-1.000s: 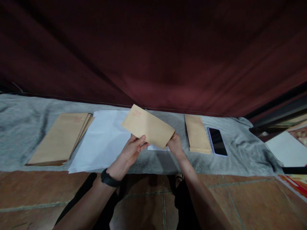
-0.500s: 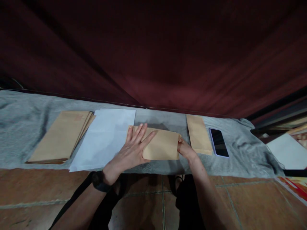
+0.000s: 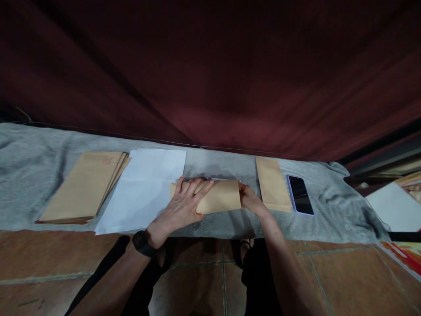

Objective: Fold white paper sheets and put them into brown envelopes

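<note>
A brown paper envelope (image 3: 219, 196) is between my two hands over the grey cloth, its surface slightly bowed. My left hand (image 3: 186, 199), with a dark watch on its wrist, spans the envelope's left part, fingers over the far edge and thumb at the near edge. At the right end, my right hand (image 3: 249, 199) grips the envelope, its fingertips partly hidden at or inside the end. A thin white strip shows along the envelope's far edge. White paper sheets (image 3: 138, 193) lie just left of my left hand.
A stack of larger brown envelopes (image 3: 83, 186) lies at the far left. Right of my right hand are smaller brown envelopes (image 3: 272, 182) and a phone (image 3: 300, 195) in a light purple case. Grey cloth (image 3: 338, 206) covers the surface; a dark red drape (image 3: 210, 79) hangs behind.
The envelope has shifted slightly left, its near edge is lifted and its body bows. My left fingers have curled over its far edge; my right hand has moved a little left with it.
</note>
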### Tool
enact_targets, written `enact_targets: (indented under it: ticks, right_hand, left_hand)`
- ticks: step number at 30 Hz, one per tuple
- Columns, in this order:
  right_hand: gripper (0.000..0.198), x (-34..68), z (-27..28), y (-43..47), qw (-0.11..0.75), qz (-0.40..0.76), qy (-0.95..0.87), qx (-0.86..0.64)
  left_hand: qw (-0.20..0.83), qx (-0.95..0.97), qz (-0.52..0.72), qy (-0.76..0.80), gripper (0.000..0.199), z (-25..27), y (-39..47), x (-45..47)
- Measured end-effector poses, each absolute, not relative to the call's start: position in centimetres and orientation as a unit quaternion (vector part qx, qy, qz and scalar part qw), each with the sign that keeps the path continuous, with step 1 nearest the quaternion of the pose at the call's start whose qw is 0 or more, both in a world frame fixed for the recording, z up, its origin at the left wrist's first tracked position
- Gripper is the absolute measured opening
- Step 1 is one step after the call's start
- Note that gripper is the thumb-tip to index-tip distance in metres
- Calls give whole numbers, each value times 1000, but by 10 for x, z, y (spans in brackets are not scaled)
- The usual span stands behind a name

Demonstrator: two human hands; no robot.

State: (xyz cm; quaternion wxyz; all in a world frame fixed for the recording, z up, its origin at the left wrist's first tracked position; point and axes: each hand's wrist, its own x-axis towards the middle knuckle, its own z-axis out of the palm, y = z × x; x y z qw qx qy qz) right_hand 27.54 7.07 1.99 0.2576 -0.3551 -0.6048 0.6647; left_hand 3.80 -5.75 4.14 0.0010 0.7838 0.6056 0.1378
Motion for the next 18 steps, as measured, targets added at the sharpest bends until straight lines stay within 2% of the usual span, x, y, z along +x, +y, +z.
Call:
enact_targets:
  ticks: [4, 6, 8, 10, 13, 18]
  right_hand:
    - [25, 287, 26, 80, 428, 526, -596, -430]
    - [22, 297, 32, 81, 471, 532, -557, -431]
    - [23, 304, 37, 79, 415, 608, -535, -414]
    - [22, 307, 38, 74, 307, 670, -548, -396]
    - [19, 307, 31, 67, 178, 699, -592, -360]
    - [24, 305, 21, 57, 101, 680, -620, -378]
  left_hand:
    - [1, 768, 138, 625, 108, 35, -54, 40]
    - [12, 766, 134, 629, 108, 32, -52, 41]
    - [28, 763, 136, 631, 109, 29, -50, 41]
    - [37, 767, 142, 624, 109, 29, -50, 41]
    - [34, 801, 137, 582, 105, 31, -52, 43]
    - [36, 833, 124, 539, 104, 34, -57, 52]
